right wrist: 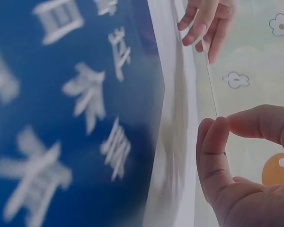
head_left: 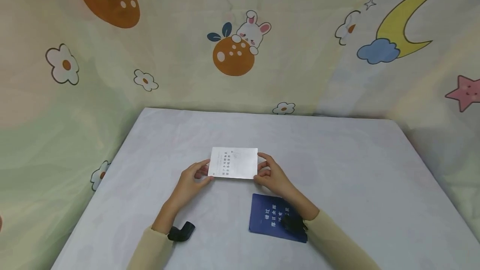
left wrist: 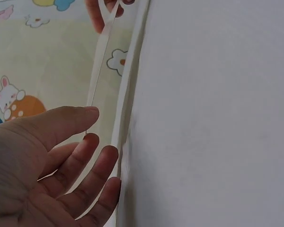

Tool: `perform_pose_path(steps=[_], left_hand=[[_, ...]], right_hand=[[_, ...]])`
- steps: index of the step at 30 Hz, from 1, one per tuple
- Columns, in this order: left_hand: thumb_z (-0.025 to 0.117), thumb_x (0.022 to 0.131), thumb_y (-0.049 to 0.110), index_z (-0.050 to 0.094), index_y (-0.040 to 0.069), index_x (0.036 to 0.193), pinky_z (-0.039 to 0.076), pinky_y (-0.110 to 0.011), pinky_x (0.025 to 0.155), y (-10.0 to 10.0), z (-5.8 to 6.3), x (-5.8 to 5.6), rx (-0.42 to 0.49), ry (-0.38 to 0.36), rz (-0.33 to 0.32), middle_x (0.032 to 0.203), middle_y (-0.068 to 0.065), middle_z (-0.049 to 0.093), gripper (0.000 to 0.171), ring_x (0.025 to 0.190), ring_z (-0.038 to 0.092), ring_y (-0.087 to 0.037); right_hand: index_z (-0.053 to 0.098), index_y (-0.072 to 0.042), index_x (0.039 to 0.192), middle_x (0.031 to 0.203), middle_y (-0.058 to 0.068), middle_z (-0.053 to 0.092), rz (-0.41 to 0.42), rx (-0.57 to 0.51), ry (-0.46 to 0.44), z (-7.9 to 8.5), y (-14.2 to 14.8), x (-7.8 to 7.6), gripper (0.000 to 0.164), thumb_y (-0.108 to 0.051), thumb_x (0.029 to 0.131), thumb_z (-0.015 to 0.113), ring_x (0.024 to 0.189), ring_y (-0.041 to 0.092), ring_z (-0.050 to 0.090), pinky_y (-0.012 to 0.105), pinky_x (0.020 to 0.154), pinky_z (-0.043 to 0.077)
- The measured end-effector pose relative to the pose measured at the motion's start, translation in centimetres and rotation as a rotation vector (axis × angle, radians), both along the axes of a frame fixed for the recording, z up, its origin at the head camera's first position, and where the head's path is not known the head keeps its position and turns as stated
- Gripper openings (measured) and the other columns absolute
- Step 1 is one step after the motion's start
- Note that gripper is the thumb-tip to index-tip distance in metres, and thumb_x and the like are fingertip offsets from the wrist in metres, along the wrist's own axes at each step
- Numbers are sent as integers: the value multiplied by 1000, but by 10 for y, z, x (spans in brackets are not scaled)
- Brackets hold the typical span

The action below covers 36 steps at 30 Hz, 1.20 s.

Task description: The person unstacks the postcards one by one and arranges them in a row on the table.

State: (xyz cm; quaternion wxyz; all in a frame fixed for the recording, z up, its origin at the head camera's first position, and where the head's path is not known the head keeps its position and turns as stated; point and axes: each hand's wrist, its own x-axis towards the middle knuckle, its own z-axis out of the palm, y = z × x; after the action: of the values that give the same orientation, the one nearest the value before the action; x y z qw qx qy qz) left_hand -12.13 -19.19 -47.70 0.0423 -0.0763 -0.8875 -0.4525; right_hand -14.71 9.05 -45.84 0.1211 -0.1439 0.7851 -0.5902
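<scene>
A thin white card [head_left: 240,163] with lines of dark Chinese characters near its left side is held between two hands above the table. My left hand [head_left: 191,180] pinches its left end, thumb at the near corner. At the opposite end, my right hand [head_left: 275,178] pinches it between thumb and fingers. Both wrist views show the card [left wrist: 95,75] nearly edge-on, a narrow strip. Below the right forearm lies a blue card [head_left: 258,216] with white Chinese characters, partly covered by that wrist and its black camera.
The white-covered table [head_left: 337,157] reaches back to a cloth backdrop [head_left: 180,45] printed with rabbits, flowers and a moon. A black wrist camera [head_left: 181,231] sits on the left wrist. Cream sleeves [head_left: 337,241] cover both forearms.
</scene>
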Motion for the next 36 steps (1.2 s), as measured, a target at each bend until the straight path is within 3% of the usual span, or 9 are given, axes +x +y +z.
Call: perform_pose_path(steps=[6, 15, 22, 36], left_hand=[[78, 81, 4, 56, 0, 134, 50, -38, 85, -11, 1, -3, 3, -31, 35, 107, -10, 65, 57, 98, 64, -23], [76, 83, 6, 59, -1, 130, 48, -28, 77, -25, 2, -9, -2, -39, 102, 104, -12, 66, 50, 98, 64, -25], [75, 85, 9, 59, 1, 129, 46, -29, 76, -37, 2, -12, -25, -78, 155, 105, -12, 65, 47, 97, 63, -24], [71, 88, 9, 58, -3, 129, 45, -28, 76, -62, 1, -13, -52, -81, 244, 106, -16, 62, 45, 96, 62, -27]], right_hand=[[30, 7, 146, 105, 24, 53, -11, 15, -17, 0, -17, -9, 77, 11, 80, 68, 76, 17, 61, 19, 65, 48], [33, 4, 146, 100, 16, 53, -55, 36, -93, -6, -41, -23, 80, 14, 76, 70, 71, 12, 60, 21, 64, 49], [35, 4, 145, 98, 14, 55, -45, 86, -79, -9, -58, -33, 78, 11, 77, 73, 71, 12, 59, 23, 62, 49], [35, 2, 145, 100, 12, 55, -1, 145, -67, -13, -93, -46, 78, 5, 78, 75, 80, 16, 60, 23, 66, 51]])
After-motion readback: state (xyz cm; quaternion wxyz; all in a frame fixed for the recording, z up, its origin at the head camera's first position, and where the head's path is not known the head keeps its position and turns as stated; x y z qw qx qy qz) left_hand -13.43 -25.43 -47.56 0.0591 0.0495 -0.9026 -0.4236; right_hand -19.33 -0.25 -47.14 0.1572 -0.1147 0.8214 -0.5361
